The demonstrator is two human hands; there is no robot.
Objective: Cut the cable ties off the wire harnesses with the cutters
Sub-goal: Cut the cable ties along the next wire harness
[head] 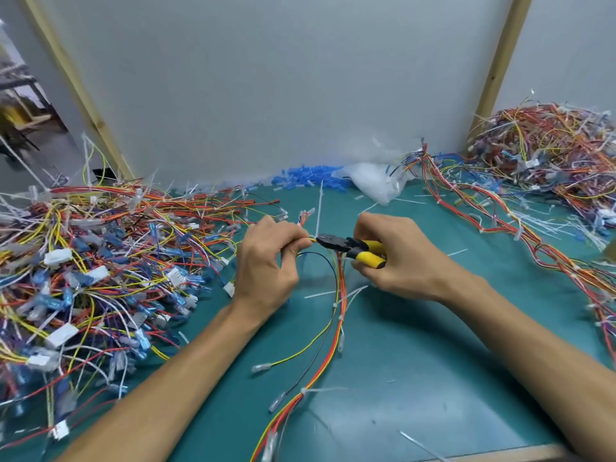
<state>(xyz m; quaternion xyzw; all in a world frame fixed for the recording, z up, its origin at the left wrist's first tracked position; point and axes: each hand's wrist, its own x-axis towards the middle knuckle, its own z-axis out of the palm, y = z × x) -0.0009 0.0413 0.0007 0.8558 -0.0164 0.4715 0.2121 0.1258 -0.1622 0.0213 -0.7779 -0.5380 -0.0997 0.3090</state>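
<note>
My left hand (266, 261) pinches the top end of a wire harness (338, 315) of red, orange, yellow and black wires that trails down the green mat toward me. My right hand (396, 258) grips the yellow handles of the cutters (353, 248). Their black jaws point left and meet the wires right at my left fingertips, beside a white cable tie (319, 211) whose tail sticks straight up. More white ties (340, 319) wrap the harness lower down.
A big heap of loose wires with blue and white connectors (93, 268) fills the left side. Another harness pile (546, 161) lies at the back right, with strands running down the right edge. A clear plastic bag (376, 181) and blue connectors sit by the back wall. Cut tie scraps litter the mat (416, 361).
</note>
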